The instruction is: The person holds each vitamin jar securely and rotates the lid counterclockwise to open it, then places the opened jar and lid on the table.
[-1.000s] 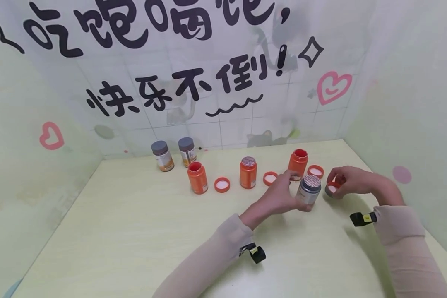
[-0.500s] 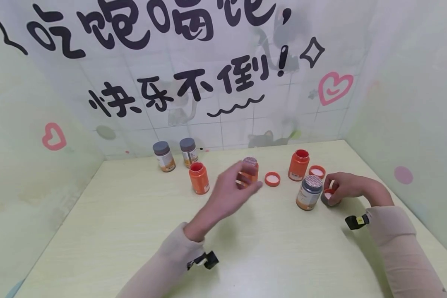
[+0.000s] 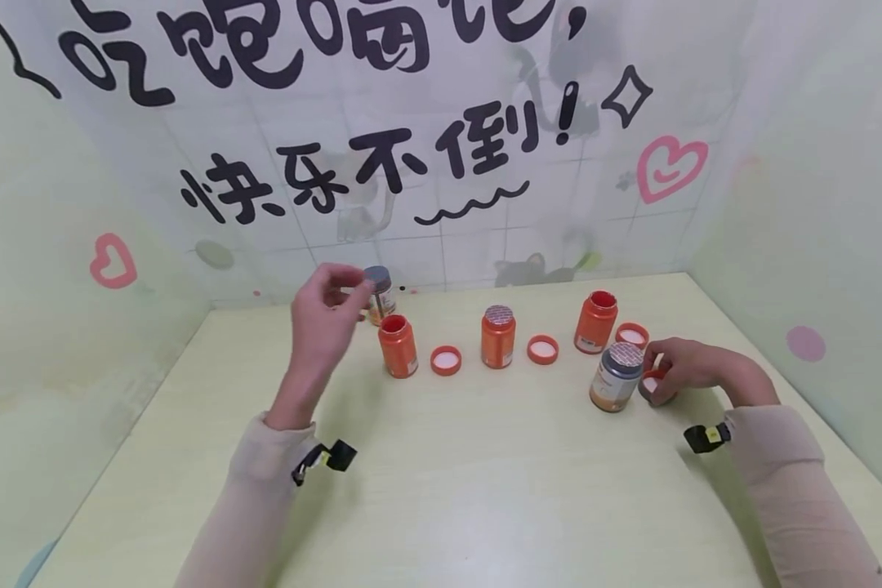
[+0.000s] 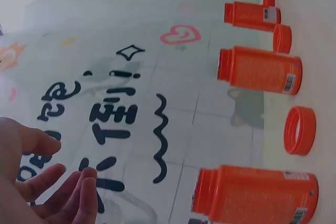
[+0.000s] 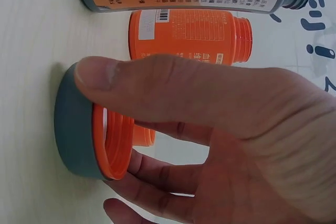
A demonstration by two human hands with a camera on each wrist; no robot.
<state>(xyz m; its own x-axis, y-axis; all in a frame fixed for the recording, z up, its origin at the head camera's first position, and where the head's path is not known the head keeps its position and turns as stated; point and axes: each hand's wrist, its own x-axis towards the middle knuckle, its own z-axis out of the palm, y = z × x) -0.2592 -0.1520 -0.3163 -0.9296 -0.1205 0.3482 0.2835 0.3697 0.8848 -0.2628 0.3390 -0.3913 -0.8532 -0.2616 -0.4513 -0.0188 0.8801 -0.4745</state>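
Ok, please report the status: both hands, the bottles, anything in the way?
Left hand empty, near gray-lidded bottle. Right hand pinches gray cap. Gray-necked bottle upright beside it, uncapped. Open orange bottle near left hand, perhaps in the way.

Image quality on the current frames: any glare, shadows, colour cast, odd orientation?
Head: mild sheen on the near part of the table, soft shadow beside the right sleeve. Left wrist: dim, bluish, turned sideways, so the orange bottles look laid over. Right wrist: also sideways; grey cap and right hand fairly crisp, faint shadow by the cap.
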